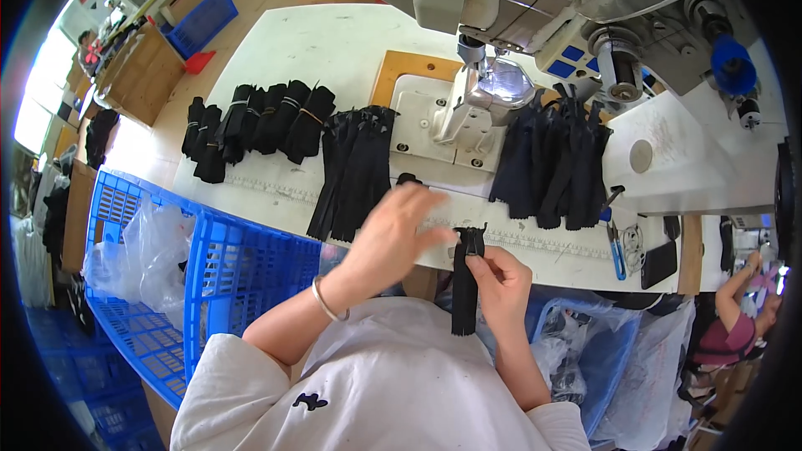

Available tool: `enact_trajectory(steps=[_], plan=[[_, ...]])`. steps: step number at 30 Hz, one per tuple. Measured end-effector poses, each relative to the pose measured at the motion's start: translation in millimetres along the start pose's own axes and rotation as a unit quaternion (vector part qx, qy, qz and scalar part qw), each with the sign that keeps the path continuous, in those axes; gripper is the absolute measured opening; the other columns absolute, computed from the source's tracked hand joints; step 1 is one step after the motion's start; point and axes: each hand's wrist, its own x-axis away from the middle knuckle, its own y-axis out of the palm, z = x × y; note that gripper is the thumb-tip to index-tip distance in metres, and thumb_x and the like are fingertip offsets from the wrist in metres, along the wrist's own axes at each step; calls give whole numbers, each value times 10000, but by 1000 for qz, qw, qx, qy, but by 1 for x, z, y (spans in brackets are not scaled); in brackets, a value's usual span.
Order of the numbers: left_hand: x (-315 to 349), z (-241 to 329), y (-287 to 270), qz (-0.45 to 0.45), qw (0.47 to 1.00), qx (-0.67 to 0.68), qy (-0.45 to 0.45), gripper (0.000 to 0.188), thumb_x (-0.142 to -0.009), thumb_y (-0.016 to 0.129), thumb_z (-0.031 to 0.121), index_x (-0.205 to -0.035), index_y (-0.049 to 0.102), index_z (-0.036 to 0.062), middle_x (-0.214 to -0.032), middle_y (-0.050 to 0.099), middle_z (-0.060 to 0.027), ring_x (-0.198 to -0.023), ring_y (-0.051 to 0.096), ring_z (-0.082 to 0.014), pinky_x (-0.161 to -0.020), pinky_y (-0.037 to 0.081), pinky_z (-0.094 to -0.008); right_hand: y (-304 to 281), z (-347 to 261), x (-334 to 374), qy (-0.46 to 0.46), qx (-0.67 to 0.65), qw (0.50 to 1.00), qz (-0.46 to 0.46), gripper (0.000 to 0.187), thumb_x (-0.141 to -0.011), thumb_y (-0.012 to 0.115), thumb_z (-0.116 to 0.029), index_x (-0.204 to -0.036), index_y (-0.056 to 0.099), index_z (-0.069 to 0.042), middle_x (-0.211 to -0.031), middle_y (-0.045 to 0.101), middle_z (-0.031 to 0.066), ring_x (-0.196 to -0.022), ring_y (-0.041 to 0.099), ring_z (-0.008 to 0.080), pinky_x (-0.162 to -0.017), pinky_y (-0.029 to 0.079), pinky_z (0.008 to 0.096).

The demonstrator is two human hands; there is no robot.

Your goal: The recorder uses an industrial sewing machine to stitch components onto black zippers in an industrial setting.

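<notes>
My right hand (pixel 503 288) pinches a short black zipper (pixel 464 296) near its top end, and the strip hangs down over the table's front edge. To its left, my left hand (pixel 393 234) has its fingers apart with nothing visible in them. The left thumb points at the zipper's top but seems apart from it. A small black piece (pixel 408 178) shows just beyond the left fingers, its rest hidden by the hand. Loose black zippers (pixel 355 171) lie left of the sewing machine's needle area (pixel 468 108), and dark zippers (pixel 551 163) fan out to its right.
Tied black zipper bundles (pixel 271 117) lie at the table's left. Blue-handled snips (pixel 617 252) and a black phone-like slab (pixel 660 265) rest at the right. A blue crate (pixel 196 284) stands left of me, a blue bin (pixel 622 342) at the right. Another person (pixel 735 330) sits far right.
</notes>
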Motion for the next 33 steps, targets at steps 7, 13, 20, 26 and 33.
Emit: enact_trajectory(steps=[7, 13, 20, 26, 33], plan=[[-11, -30, 6, 45, 985, -164, -22, 202, -732, 704, 93, -887, 601, 13, -910, 558, -111, -897, 521, -307, -809, 450, -377, 8, -1, -4, -64, -3, 997, 44, 133, -834, 679, -72, -864, 634, 48, -759, 617, 62, -658, 554, 95, -614, 433, 218], [-9, 3, 7, 74, 961, 213, -158, 78, -798, 680, 2, -863, 637, -1, -819, 639, -29, -794, 595, -109, -700, 477, -245, 7, -13, -1, -201, -1, 980, 4, 100, -810, 674, -25, -866, 628, 44, -918, 665, 110, -674, 589, 135, -646, 467, 251], [-2, 18, 4, 31, 855, 480, -194, 74, -859, 635, 7, -927, 641, -22, -869, 653, -25, -771, 569, -45, -667, 444, -188, 13, -12, -10, -86, -35, 995, 23, 100, -825, 638, 30, -922, 644, 55, -1038, 652, 121, -686, 600, 87, -670, 477, 221], [6, 23, 1, 41, 849, 491, -190, 125, -839, 644, -23, -962, 632, -40, -921, 659, -53, -825, 599, -77, -727, 481, -207, 14, -15, -7, -33, -94, 995, 11, 121, -851, 627, 17, -966, 645, 45, -943, 661, 73, -710, 595, 72, -676, 475, 212], [7, 23, 1, 40, 920, 360, -148, 231, -775, 665, -109, -1000, 640, -61, -942, 677, -94, -857, 632, -119, -784, 523, -241, 16, -22, -7, -63, -90, 994, 10, 81, -852, 629, 11, -923, 631, 49, -930, 639, 64, -722, 581, 74, -655, 466, 207]])
